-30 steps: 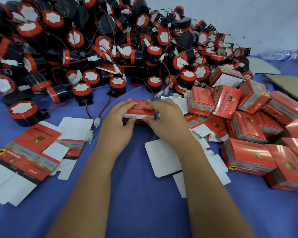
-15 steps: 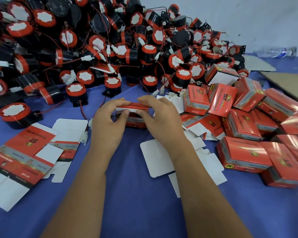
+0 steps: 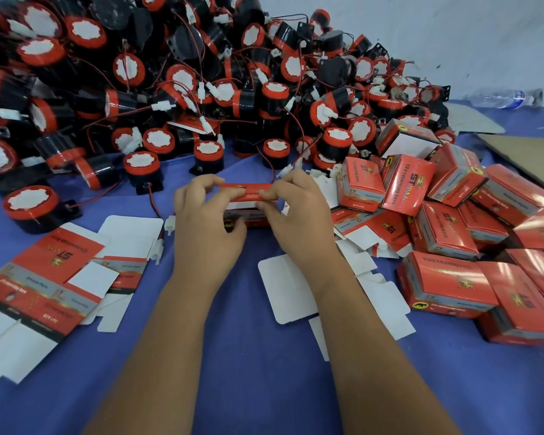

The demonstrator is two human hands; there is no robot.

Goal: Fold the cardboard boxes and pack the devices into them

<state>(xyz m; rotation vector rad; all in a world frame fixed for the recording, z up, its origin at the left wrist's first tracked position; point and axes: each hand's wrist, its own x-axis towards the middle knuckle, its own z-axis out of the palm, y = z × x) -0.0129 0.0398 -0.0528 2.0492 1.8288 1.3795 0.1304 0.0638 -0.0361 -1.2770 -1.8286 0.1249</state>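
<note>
Both hands, left hand [image 3: 206,233] and right hand [image 3: 299,224], pinch the box [image 3: 248,196] lid

surface: blue table [image 3: 264,372] | on it: device heap [image 3: 201,73]; flat box blanks [image 3: 44,287]; folded boxes [image 3: 453,284]; bottle [image 3: 506,97]

My hands pinch a glossy red cardboard box [image 3: 248,199]. At three o'clock, finished boxes [image 3: 446,284] gleam. At nine, flat blanks [image 3: 41,284] show matt white insides. Blue cloth [image 3: 248,356] looks matt; black plastic devices [image 3: 145,171] shine at twelve.
</note>
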